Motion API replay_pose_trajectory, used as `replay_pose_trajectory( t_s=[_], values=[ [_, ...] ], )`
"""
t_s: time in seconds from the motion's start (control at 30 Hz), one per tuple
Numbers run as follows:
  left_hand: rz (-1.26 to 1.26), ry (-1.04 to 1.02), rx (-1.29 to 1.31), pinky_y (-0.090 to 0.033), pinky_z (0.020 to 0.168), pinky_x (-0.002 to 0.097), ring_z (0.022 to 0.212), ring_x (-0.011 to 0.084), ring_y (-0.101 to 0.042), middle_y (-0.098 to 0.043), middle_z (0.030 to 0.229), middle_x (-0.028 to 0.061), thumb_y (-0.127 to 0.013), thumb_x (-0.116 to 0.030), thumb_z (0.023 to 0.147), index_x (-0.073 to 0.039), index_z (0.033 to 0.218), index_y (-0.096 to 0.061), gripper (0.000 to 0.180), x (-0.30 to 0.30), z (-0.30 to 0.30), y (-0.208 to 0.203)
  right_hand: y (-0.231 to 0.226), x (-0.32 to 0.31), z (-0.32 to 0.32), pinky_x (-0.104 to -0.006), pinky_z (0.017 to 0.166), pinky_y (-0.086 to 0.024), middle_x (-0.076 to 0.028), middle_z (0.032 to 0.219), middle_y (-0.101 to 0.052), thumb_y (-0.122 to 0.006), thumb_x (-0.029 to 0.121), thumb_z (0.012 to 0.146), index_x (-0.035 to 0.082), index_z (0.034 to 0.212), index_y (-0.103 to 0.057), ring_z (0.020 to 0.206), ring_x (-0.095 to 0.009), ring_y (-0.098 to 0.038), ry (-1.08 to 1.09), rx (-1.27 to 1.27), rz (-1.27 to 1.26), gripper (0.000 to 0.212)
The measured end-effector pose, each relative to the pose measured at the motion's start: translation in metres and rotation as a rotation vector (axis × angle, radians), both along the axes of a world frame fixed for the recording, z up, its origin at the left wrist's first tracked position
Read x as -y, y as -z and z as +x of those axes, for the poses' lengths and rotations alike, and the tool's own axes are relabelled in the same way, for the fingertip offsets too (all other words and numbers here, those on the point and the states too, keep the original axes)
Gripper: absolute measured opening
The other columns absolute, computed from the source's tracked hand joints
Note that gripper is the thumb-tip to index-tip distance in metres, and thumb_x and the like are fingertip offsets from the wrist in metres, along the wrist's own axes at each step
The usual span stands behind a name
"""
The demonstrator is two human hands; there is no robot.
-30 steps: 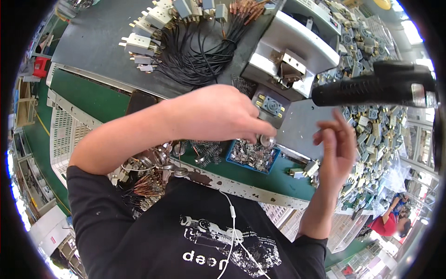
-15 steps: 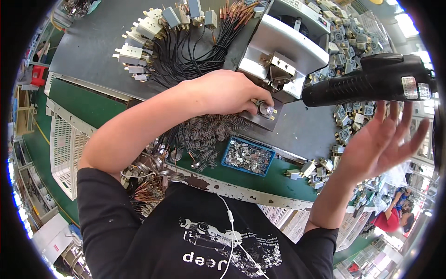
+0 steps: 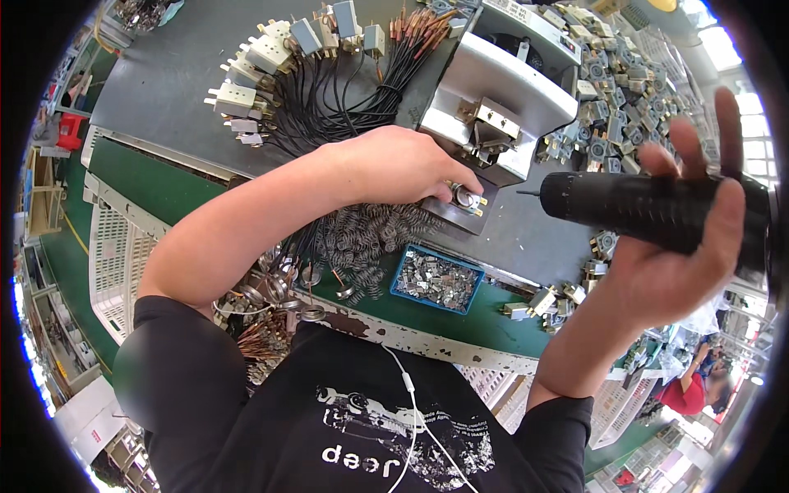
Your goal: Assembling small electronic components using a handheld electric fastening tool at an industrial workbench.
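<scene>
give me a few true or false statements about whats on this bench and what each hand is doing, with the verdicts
1. The left hand has its fingers at a round metal part. True.
2. The blue tray is empty. False: it is filled with small metal pieces.
3. The right hand is at the black power screwdriver. True.
4. The screwdriver's tip points to the person's right. False: it points left.
5. A pile of coiled springs lies to the left of the tray. True.
</scene>
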State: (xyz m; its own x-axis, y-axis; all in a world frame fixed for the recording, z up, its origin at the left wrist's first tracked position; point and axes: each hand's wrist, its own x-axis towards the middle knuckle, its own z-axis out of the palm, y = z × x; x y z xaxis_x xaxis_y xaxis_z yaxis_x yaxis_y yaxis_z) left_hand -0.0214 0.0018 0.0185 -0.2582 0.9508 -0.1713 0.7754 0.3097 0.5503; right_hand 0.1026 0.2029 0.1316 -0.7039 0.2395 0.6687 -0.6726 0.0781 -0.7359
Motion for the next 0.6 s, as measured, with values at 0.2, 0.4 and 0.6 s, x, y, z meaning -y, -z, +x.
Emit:
replay_pose_trajectory(
  t_s=[0.2, 0.4, 0.6],
  values=[
    [0.013, -0.001, -0.034, -0.056, 0.085, 0.0424, 0.100, 0.0278, -0.070, -0.076, 0.101, 0.0037, -0.064, -0.020, 0.092, -0.028, 0.129, -0.065, 0.038, 0.004, 0.002, 0.008, 0.018, 0.034, -0.037, -0.0355, 0.062, -0.052, -0.023, 0.098, -0.067, -0.057, 0.012, 0.100, -0.002, 0.134, -0.044, 0.070, -0.020, -0.062, 0.172, -0.133, 0.001, 0.039],
    [0.092, -0.010, -0.042, -0.055, 0.081, 0.0407, 0.095, 0.0291, -0.070, -0.073, 0.097, 0.0088, -0.064, -0.023, 0.094, -0.030, 0.131, -0.065, 0.038, 0.003, 0.005, 0.013, 0.033, 0.038, -0.049, -0.0336, 0.055, -0.053, -0.024, 0.098, -0.067, -0.066, 0.006, 0.096, 0.015, 0.144, -0.029, 0.060, -0.018, -0.063, 0.188, -0.155, -0.028, 0.062],
    [0.016, -0.007, -0.003, -0.056, 0.081, 0.0399, 0.096, 0.0276, -0.070, -0.074, 0.098, 0.0059, -0.062, -0.020, 0.095, -0.031, 0.134, -0.063, 0.041, 0.004, 0.005, 0.011, 0.038, 0.042, -0.054, -0.0339, 0.055, -0.055, -0.022, 0.095, -0.068, -0.066, 0.002, 0.095, 0.017, 0.154, -0.018, 0.058, -0.017, -0.064, 0.263, -0.092, -0.032, 0.077]
  ],
)
